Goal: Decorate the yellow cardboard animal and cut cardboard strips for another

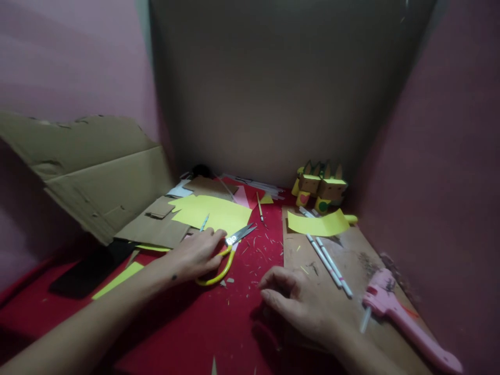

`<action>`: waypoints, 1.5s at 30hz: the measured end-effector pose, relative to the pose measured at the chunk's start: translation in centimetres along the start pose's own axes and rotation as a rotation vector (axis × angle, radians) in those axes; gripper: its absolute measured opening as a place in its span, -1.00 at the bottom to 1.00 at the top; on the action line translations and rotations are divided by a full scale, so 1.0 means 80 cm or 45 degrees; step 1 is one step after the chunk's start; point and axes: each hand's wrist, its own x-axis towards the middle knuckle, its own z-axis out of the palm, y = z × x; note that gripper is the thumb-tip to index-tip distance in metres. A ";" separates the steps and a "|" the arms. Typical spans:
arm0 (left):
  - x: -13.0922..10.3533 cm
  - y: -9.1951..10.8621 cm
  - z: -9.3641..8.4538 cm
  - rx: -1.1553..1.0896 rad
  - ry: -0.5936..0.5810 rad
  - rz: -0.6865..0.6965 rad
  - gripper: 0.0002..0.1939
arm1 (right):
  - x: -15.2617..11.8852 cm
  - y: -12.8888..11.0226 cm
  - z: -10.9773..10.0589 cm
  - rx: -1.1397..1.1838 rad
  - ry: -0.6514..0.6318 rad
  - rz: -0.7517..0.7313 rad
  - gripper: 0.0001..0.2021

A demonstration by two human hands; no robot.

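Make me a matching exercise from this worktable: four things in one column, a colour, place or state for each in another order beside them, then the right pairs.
Column one
1. scissors
2. glue gun
3. large cardboard sheet
4. right hand

Column two
A. tilted up beside the left wall
B. fingers loosely curled
C. yellow-handled, at the left hand
D. pink, lying on the brown board

Pairs: 1-C, 2-D, 3-A, 4-B
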 end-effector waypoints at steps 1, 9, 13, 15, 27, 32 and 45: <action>-0.001 0.000 0.003 -0.008 0.032 -0.024 -0.52 | 0.000 -0.002 0.000 -0.022 0.012 0.024 -0.90; -0.011 0.005 0.026 0.039 0.179 -0.111 -0.65 | 0.001 -0.001 0.000 -0.094 0.020 -0.001 -0.90; -0.010 0.010 0.029 0.171 0.190 -0.123 -0.67 | 0.002 0.001 0.001 -0.132 0.004 -0.035 -0.91; -0.006 0.009 0.029 0.231 0.191 -0.144 -0.66 | 0.003 0.002 0.002 -0.129 -0.010 -0.043 -0.92; 0.006 0.001 0.022 0.383 0.239 -0.194 -0.62 | 0.002 0.005 0.001 -0.138 -0.015 -0.076 -0.92; 0.002 0.023 0.029 0.397 0.184 -0.122 -0.64 | 0.002 0.002 0.000 -0.201 -0.010 -0.056 -0.92; 0.000 0.024 0.025 0.376 0.185 -0.154 -0.63 | 0.010 0.027 0.009 -0.123 -0.019 -0.207 -0.93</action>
